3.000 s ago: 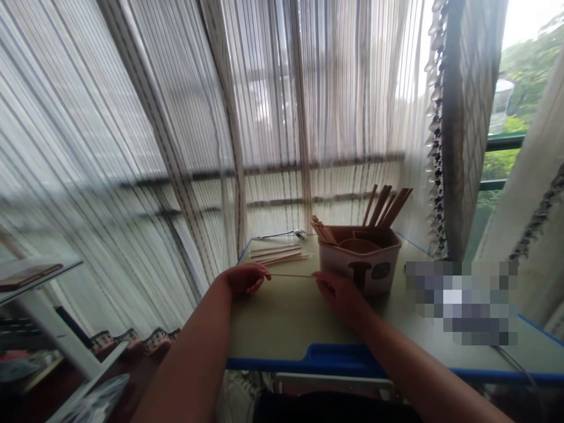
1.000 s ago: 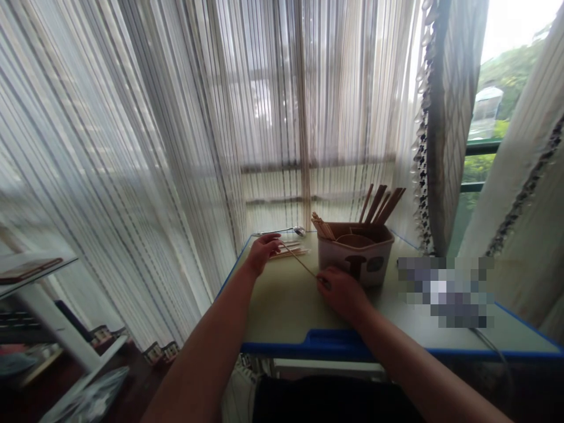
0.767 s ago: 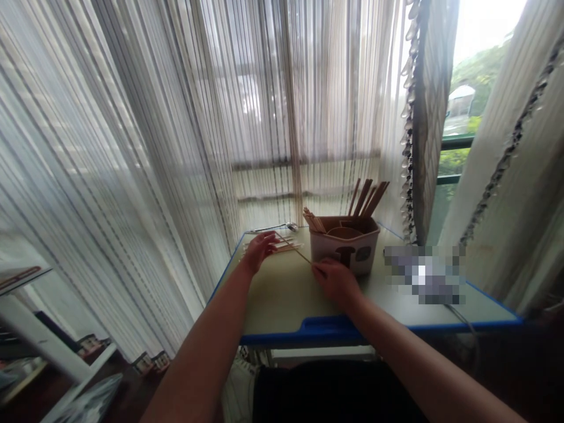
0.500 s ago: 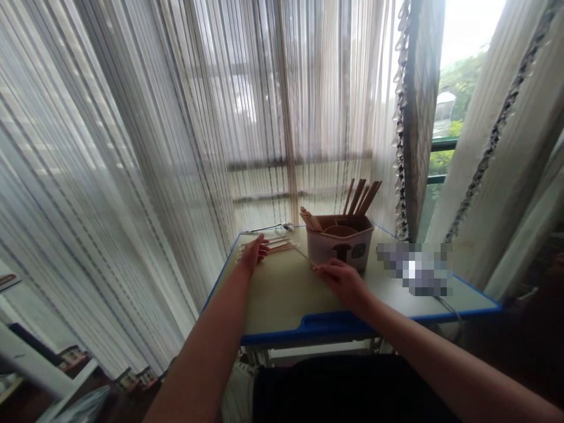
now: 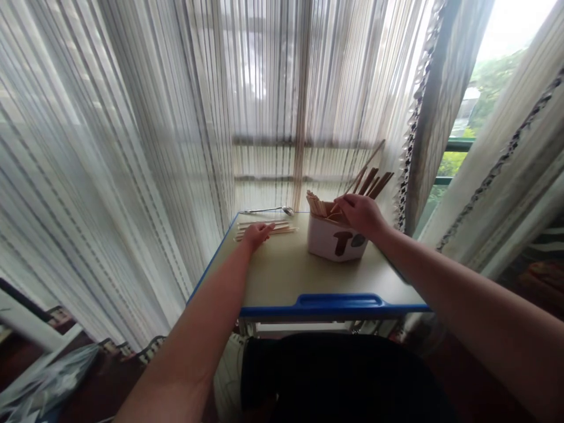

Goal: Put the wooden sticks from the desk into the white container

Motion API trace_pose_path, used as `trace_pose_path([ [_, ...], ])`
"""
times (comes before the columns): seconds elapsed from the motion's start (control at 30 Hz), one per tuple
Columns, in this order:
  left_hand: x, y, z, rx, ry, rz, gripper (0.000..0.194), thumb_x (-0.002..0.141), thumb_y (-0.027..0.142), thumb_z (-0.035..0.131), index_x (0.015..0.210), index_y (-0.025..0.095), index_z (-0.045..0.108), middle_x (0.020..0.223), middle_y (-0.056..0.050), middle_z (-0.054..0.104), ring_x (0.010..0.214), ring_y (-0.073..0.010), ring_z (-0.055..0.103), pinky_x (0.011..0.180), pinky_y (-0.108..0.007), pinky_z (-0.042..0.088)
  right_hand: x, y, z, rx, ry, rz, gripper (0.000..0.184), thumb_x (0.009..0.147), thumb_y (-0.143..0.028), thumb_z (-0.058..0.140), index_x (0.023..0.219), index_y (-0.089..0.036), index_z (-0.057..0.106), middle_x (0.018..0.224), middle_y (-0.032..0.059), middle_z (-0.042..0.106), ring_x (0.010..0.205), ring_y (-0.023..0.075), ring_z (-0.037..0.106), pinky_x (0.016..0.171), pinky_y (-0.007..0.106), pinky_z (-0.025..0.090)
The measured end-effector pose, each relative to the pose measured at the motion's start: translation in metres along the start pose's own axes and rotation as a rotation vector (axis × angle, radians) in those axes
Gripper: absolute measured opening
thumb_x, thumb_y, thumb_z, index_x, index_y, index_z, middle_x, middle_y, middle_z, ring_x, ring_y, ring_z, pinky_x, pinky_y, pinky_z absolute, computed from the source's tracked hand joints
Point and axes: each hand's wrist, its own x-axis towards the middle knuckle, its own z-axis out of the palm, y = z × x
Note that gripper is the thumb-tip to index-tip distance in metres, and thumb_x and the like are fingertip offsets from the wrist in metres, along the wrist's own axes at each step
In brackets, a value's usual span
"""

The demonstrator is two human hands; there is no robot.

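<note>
At the table's left side, my left hand point(image 5: 259, 234) rests with curled fingers closed on the row of pale chopsticks point(image 5: 286, 230), some in clear wrappers. My right hand point(image 5: 362, 212) is over the white utensil holder point(image 5: 324, 238), which has a brown mushroom print. Its fingers pinch a thin chopstick point(image 5: 374, 154) that slants up to the right, its lower end toward the holder's opening. Pale sticks point(image 5: 314, 202) stand in the holder's left part, and darker brown chopsticks point(image 5: 379, 185) lean out behind my right hand.
A metal spoon point(image 5: 287, 210) lies at the back edge of the blue-edged table point(image 5: 282, 276). Sheer curtains point(image 5: 273, 88) hang right behind it. On the floor at lower left lies a plastic bag point(image 5: 53, 376).
My right hand has risen from the tabletop to the holder, carrying the chopstick. My left hand's fingers have closed on the row of chopsticks. The view has shifted slightly.
</note>
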Motion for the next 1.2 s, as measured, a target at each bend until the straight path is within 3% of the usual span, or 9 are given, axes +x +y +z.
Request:
trace_pose_path([
  [0.27,0.0,0.001,0.0,0.085,-0.027,0.018,0.059,0.066,0.068,0.038,0.064,0.014,0.062,0.054,-0.002,0.057,0.048,-0.0108,0.046,0.048,-0.022,0.031,0.006,-0.009,0.013,-0.078,-0.167,-0.016,0.04,0.078,-0.045,0.038,0.069,-0.017,0.065,0.06,0.001,0.06,0.058,0.0122,0.052,0.054,0.022,0.032],
  [0.53,-0.001,0.009,-0.002,0.208,-0.047,0.065,0.056,0.068,0.066,0.037,0.055,0.016,0.058,0.05,-0.001,0.055,0.049,-0.0126,0.047,0.05,-0.023,0.03,0.01,-0.007,0.02,-0.159,-0.133,-0.029,0.042,0.079,-0.047,0.036,0.068,-0.017,0.063,0.062,0.0022,0.059,0.059,0.0129,0.051,0.053,0.023,0.03],
  [0.77,0.0,0.009,-0.002,0.195,-0.063,0.072,0.051,0.068,0.063,0.04,0.055,0.016,0.058,0.051,-0.002,0.056,0.051,-0.0138,0.049,0.052,-0.024,0.033,0.01,-0.013,0.013,-0.062,-0.064,-0.014,0.045,0.079,-0.048,0.034,0.065,-0.016,0.061,0.056,0.0009,0.056,0.054,0.0112,0.048,0.051,0.022,0.029],
  [0.93,-0.001,0.011,0.0,0.179,-0.066,0.043,0.052,0.067,0.064,0.041,0.058,0.016,0.06,0.051,-0.001,0.056,0.052,-0.0136,0.05,0.053,-0.023,0.034,0.011,-0.015,0.016,-0.015,-0.083,-0.021,0.045,0.08,-0.046,0.034,0.064,-0.015,0.062,0.056,0.0012,0.057,0.054,0.0108,0.048,0.05,0.022,0.029],
  [1.07,-0.001,0.014,-0.001,0.219,-0.069,0.043,0.049,0.068,0.06,0.041,0.061,0.016,0.061,0.054,-0.001,0.057,0.055,-0.0141,0.051,0.055,-0.024,0.036,0.015,-0.007,0.022,0.001,-0.181,0.047,0.025,0.073,-0.032,0.046,0.071,-0.018,0.066,0.064,0.0031,0.062,0.061,0.0141,0.053,0.056,0.023,0.035],
  [1.13,-0.001,0.014,-0.002,0.248,-0.019,0.057,0.044,0.07,0.055,0.042,0.069,0.016,0.063,0.06,-0.002,0.059,0.06,-0.0149,0.053,0.058,-0.024,0.038,0.018,-0.004,0.023,0.002,-0.198,0.047,0.022,0.071,-0.027,0.047,0.072,-0.018,0.067,0.068,0.0041,0.063,0.065,0.0156,0.054,0.061,0.025,0.038],
  [1.2,-0.001,0.014,-0.004,0.303,0.054,0.072,0.039,0.072,0.049,0.044,0.084,0.017,0.063,0.072,-0.003,0.062,0.067,-0.0157,0.055,0.065,-0.026,0.04,0.018,-0.006,0.02,-0.008,-0.13,0.016,0.023,0.073,-0.023,0.044,0.076,-0.017,0.066,0.077,0.0061,0.062,0.072,0.0168,0.055,0.068,0.027,0.039],
])
